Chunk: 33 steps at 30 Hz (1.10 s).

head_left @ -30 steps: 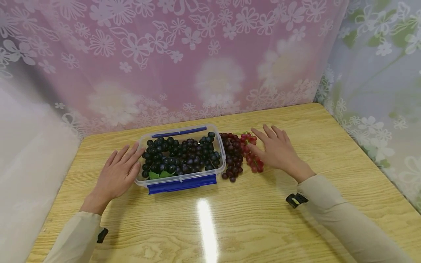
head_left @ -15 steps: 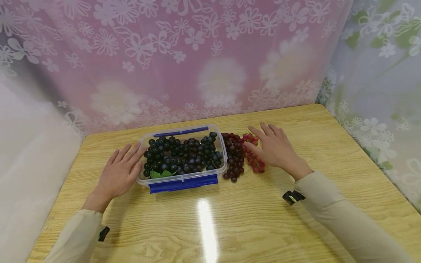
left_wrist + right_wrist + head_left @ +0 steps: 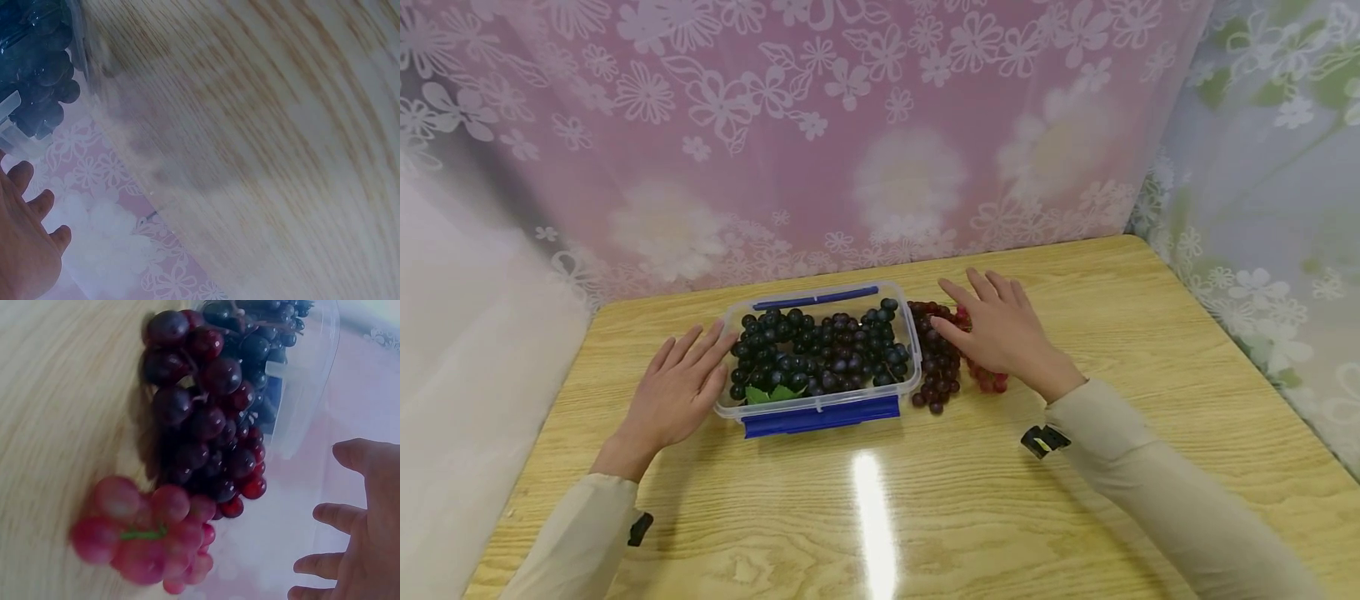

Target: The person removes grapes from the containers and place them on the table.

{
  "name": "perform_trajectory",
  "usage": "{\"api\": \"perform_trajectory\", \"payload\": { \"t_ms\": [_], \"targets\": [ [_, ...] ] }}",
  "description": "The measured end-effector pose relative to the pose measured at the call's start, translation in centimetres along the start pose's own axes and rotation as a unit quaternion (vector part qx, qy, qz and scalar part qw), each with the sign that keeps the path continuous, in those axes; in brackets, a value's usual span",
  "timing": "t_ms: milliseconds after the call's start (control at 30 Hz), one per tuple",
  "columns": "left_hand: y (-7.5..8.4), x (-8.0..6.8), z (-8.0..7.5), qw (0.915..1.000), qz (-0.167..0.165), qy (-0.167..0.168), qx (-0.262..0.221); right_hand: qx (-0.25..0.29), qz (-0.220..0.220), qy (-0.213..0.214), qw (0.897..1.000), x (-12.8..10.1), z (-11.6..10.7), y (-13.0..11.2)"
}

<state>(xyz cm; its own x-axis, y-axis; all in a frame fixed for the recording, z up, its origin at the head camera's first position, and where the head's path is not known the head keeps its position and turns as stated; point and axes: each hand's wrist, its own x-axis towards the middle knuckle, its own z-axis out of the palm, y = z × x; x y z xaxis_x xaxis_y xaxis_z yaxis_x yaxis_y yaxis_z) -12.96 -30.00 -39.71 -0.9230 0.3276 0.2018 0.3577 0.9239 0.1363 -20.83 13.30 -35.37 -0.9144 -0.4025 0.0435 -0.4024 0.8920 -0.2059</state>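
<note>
A clear plastic box [image 3: 913,354] with blue latches stands on the table, filled with bunches of black grapes [image 3: 778,337] and a green leaf. My left hand [image 3: 672,398] is at the box's left side, fingers spread and fairly straight, fingertips at its rim; whether they touch cannot be told. Against the box's right side lies a dark red bunch of grapes [image 3: 940,379], and beside that a pinkish-red bunch [image 3: 147,544], partly hidden in the head view. Above these two hovers my right hand [image 3: 1000,333], fingers spread, holding nothing; the right wrist view shows a gap between its fingers and the grapes.
The wooden table [image 3: 1075,517] reaches back to a pink floral curtain [image 3: 820,150]. Another floral curtain [image 3: 1285,250] hangs along the right, and a white sheet [image 3: 467,358] along the left. Glare streaks the table's front middle.
My right hand has moved left, from over the pinkish-red bunch toward the dark red bunch and the box. The left hand stays at the box's left side. Grapes and box have not moved.
</note>
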Motion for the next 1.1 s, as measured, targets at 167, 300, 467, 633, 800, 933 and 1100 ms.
{"api": "perform_trajectory", "payload": {
  "t_ms": [167, 300, 467, 633, 800, 933, 1100],
  "targets": [
    [0.0, 0.0, 0.0, 1.0, -0.003, -0.005, 0.002, -0.006, -0.003, -0.002, 1.0, 0.5, 0.0, -1.2],
    [-0.1, 0.0, 0.0, 1.0, -0.001, -0.004, 0.001, -0.01, -0.011, -0.004, 1.0, 0.8, 0.1, -2.2],
    [-0.1, 0.0, 0.1, 1.0, 0.002, -0.002, 0.003, -0.019, -0.027, -0.007, 0.999, 1.3, 0.1, -3.2],
    [-0.1, 0.1, 0.0, 1.0, 0.0, -0.001, 0.005, -0.022, -0.042, -0.018, 0.999, 1.7, 0.1, -4.5],
    [0.0, 0.0, 0.0, 1.0, -0.004, -0.003, 0.001, -0.03, -0.062, -0.024, 0.997, 2.1, 0.2, -5.8],
    [-0.1, 0.0, 0.0, 1.0, -0.004, -0.001, 0.001, -0.044, -0.081, -0.026, 0.995, 2.5, 0.4, -6.7],
    [-0.2, 0.1, 0.1, 1.0, 0.001, 0.001, 0.001, -0.064, -0.102, -0.032, 0.992, 2.7, 0.5, -7.8]
  ]
}}
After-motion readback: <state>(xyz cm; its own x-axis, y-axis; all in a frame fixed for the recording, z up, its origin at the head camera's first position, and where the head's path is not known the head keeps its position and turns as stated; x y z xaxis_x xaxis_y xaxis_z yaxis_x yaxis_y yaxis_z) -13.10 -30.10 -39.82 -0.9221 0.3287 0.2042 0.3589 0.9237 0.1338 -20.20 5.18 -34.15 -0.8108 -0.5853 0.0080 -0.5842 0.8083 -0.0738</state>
